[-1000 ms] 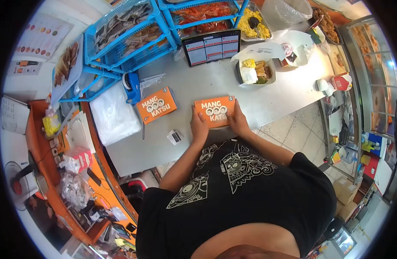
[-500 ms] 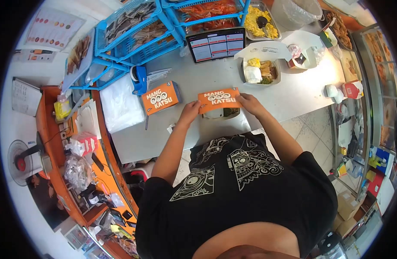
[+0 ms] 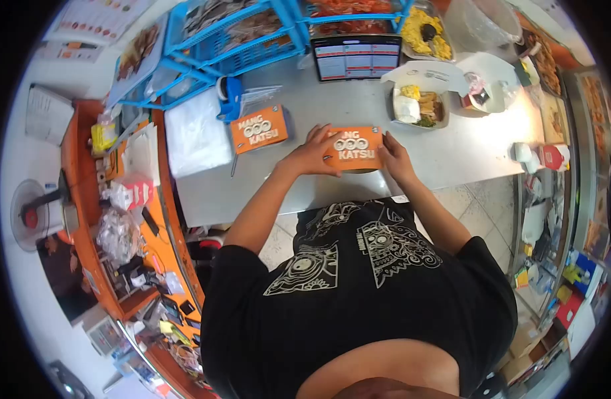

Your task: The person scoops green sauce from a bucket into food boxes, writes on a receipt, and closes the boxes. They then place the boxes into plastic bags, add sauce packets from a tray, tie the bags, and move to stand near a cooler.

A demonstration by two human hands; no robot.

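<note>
An orange takeout box printed "MANG KATSU" is on the metal table in front of me, its lid down over the food. My left hand grips its left side, thumb at the near edge and fingers on top. At the right side, my right hand holds the box's edge with bent fingers. A second closed orange box stands to the left, apart from my hands. An open white box with rice, egg and other food lies beyond my right hand.
Behind are a tablet, blue racks and a tray of yellow food. A blue tape dispenser and plastic bags lie left. Another open box and a red-and-white carton are right.
The lid of the middle box has come down, hiding the food seen under it before. My left hand has moved from the lid's edge to around the box's left side. The view has shifted slightly.
</note>
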